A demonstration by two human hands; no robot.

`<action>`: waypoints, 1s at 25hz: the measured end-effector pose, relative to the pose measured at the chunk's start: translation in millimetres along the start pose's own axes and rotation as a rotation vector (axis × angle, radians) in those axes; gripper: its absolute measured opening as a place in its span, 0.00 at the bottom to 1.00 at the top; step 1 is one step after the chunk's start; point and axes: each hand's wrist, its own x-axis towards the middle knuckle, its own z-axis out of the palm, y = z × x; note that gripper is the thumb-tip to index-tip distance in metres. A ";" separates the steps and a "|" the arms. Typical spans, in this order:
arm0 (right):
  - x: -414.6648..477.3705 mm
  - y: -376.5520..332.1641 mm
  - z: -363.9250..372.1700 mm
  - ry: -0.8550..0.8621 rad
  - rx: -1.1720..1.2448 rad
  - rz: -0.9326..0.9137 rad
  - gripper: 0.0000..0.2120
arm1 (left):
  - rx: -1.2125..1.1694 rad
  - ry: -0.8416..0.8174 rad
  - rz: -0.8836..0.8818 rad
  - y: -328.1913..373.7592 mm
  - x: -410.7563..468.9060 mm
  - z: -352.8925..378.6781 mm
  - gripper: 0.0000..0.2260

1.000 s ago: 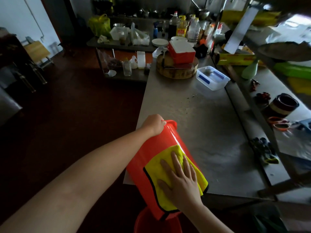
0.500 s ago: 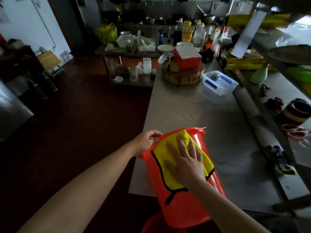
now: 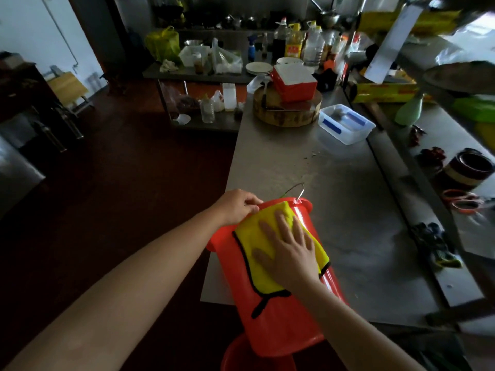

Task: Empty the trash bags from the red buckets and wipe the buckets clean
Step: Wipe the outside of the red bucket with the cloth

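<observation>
Red plastic bucket (image 3: pixel 281 325) lies tipped over at the near-left corner of the stainless steel bench (image 3: pixel 348 210). The rim end is over the steel and the base overhangs the edge toward the person. Prob. tilted so the outer wall faces up for wiping.

Left hand (image 3: pixel 237 207) grips the rim on its far-left side, fingers (image 3: pixel 249 203) curled over the lip, i.e. an anchor vs. rolling or sliding. Right hand (image 3: pixel 288 254) lies flat, fingers straight & spread, nothing pinched. It presses a yellow microfibre cloth w/ black edging (image 3: pixel 254 245) onto the wall just below the rim. A thin wire bail handle (image 3: pixel 296 190) sticks up beyond the rim, apart from both hands.

Edges: the bench's left edge runs under the bucket, w/ dark floor below on the left. Only the rim end seems supported, so the left-hand hold matters. A second red bucket (image 3: pixel 235 357) sits lower, just under the base, partly hidden.

Room: bare steel right & ahead. A clear plastic tub w/ blue strips (image 3: pixel 345 124) and a round wooden chopping block (image 3: pixel 286 115) sit well apart. Toward the base the wall is free for strokes. The inside isn't visible, so can't tell if it's clean.
</observation>
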 end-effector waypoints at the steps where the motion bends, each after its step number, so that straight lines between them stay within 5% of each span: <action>1: 3.8 13.6 -3.2 0.016 0.060 0.046 0.35 | 0.005 -0.008 -0.002 -0.9 1.5 -1.2 0.13; 7: 17.7 68.5 -5.6 -0.010 0.296 0.010 0.32 | 0.034 0.023 0.016 5.7 2.2 7.4 0.11; 13: 11.7 102.3 12.0 -0.117 0.874 0.394 0.30 | -0.001 0.037 -0.044 -12.9 -24.7 -2.0 0.09; 16: 7.8 69.4 8.1 -0.070 0.629 0.363 0.31 | -0.019 0.071 -0.080 -20.1 -36.3 -2.5 0.08; 20: -17.4 -15.2 7.9 -0.018 0.054 0.032 0.33 | 0.021 0.097 -0.066 -20.4 -40.3 -1.7 0.07; 25: -21.6 -52.5 30.2 0.006 -0.113 -0.236 0.32 | 0.146 0.079 -0.043 -26.3 -48.0 -4.0 0.04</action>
